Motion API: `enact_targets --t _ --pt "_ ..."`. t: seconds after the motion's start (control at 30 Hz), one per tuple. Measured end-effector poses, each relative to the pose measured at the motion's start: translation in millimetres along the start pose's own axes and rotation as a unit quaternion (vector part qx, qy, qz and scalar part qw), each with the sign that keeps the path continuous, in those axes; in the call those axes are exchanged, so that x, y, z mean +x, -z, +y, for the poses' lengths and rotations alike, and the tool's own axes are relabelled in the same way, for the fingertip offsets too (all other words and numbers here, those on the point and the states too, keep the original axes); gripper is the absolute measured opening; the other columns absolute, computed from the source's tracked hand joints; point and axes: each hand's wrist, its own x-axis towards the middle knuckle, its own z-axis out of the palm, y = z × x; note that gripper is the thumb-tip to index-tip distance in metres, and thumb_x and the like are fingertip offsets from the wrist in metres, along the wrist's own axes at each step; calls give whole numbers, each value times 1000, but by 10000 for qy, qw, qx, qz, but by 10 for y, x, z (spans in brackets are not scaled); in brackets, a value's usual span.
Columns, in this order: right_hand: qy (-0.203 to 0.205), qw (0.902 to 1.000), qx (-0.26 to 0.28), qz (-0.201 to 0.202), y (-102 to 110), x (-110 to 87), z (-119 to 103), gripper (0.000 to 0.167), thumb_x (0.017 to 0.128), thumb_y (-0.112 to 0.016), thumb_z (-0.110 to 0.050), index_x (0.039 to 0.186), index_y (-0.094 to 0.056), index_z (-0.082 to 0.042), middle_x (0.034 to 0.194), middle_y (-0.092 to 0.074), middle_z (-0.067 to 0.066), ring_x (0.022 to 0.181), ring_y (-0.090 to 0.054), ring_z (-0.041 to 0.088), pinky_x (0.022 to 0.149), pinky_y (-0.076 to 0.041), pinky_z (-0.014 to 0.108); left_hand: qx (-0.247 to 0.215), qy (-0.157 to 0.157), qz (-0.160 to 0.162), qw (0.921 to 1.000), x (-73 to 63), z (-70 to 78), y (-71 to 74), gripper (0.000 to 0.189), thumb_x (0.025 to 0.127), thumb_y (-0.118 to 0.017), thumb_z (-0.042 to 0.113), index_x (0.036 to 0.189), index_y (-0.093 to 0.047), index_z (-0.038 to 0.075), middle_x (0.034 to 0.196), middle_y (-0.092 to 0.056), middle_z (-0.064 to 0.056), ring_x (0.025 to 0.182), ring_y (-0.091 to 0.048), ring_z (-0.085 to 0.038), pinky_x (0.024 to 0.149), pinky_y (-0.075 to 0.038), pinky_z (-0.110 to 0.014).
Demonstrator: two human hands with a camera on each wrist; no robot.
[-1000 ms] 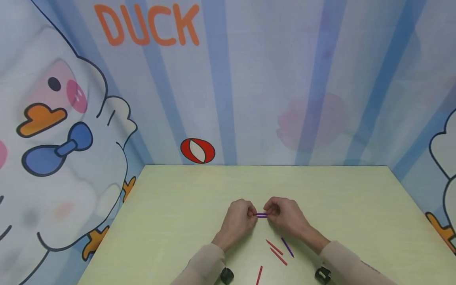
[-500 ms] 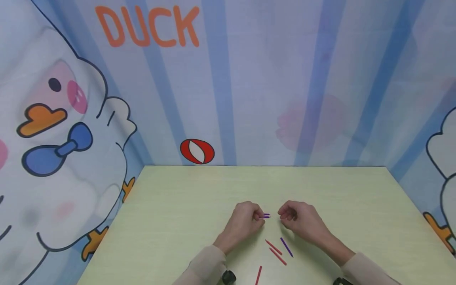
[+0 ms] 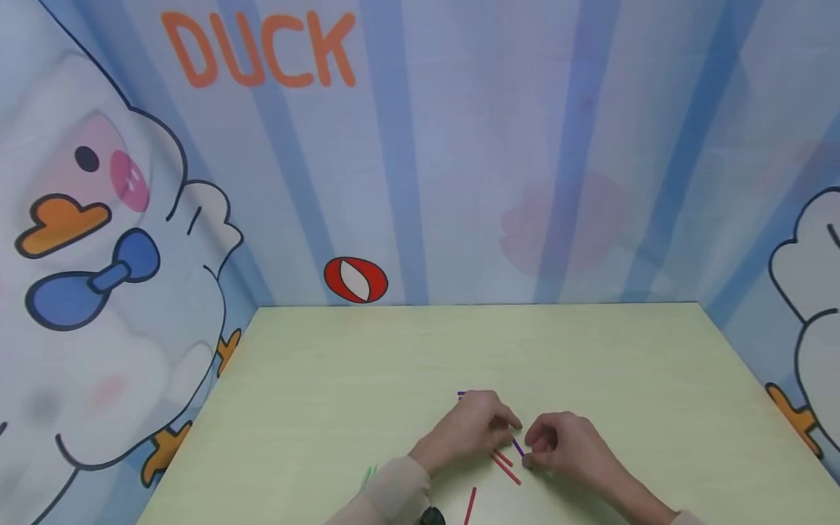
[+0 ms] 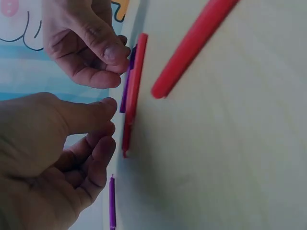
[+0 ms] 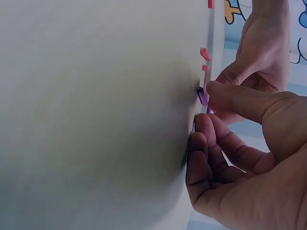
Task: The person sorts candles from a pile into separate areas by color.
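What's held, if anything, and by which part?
Left hand: nothing visible in it. Right hand: at the near end of the purple stick; can't tell if it grips.

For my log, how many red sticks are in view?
3. One red stick and a second stick lie side by side near the left hand; a third stick meets the head view's bottom edge. Others may be hidden.
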Motion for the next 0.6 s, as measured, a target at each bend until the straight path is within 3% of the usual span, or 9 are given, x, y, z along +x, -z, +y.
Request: enact_targets --t 0.17,0.4,0.6 --pt "109 9999 -82 23 -62 -29 20 27 77 -100 -10 86 -75 -14 74 -65 -10 69 -57 4 66 -49 25 128 -79 -103 9998 -5 13 -69 14 96 -87 8 109 -90 14 91 -78 12 83 -53 3 75 -45 -12" --pt "443 9990 -22 -72 -63 -42 36 22 80 -92 0 81 -77 -17 70 -66 -13 66 -56 0 63 -48 23 635 -351 25 9974 2 6 -104 7 94 -90 11 95 -90 18 83 -70 15 84 -54 3 78 -45 -13" --pt "650 9979 -33 -14 -45 -29 38 23 80 -82 6 83 -79 -16 72 -67 -13 67 -55 -2 63 -49 23 536 -7 -57 9985 -21 63 -56 7 94 -90 12 93 -88 18 83 -65 14 83 -51 3 75 -44 -13"
